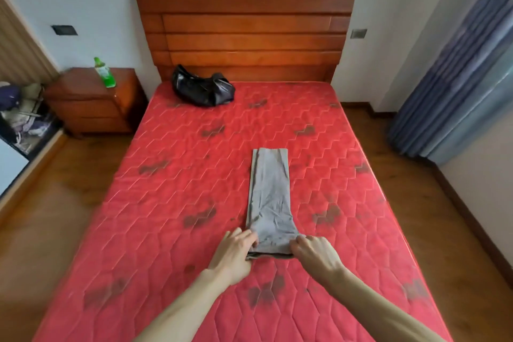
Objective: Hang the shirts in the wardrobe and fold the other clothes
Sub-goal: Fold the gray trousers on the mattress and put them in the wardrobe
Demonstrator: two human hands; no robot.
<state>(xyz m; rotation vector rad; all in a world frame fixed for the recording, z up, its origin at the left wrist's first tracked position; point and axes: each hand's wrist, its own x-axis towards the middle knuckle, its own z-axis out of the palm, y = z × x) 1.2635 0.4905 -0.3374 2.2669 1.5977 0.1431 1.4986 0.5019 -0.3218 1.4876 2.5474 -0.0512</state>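
Observation:
A grey pair of trousers (269,197) lies folded lengthwise into a long strip on the red mattress (172,203), running away from me toward the headboard. My left hand (236,250) pinches the near left corner of the strip. At the near right corner, my right hand (316,254) grips the cloth with curled fingers. The near end of the trousers is slightly lifted and doubled over between my hands.
A black bag (202,89) sits at the head of the bed by the wooden headboard (244,33). A green bottle (105,73) stands on the wooden nightstand (88,103) at the left. More clothes (19,114) lie at the far left. Blue curtains (458,69) hang on the right.

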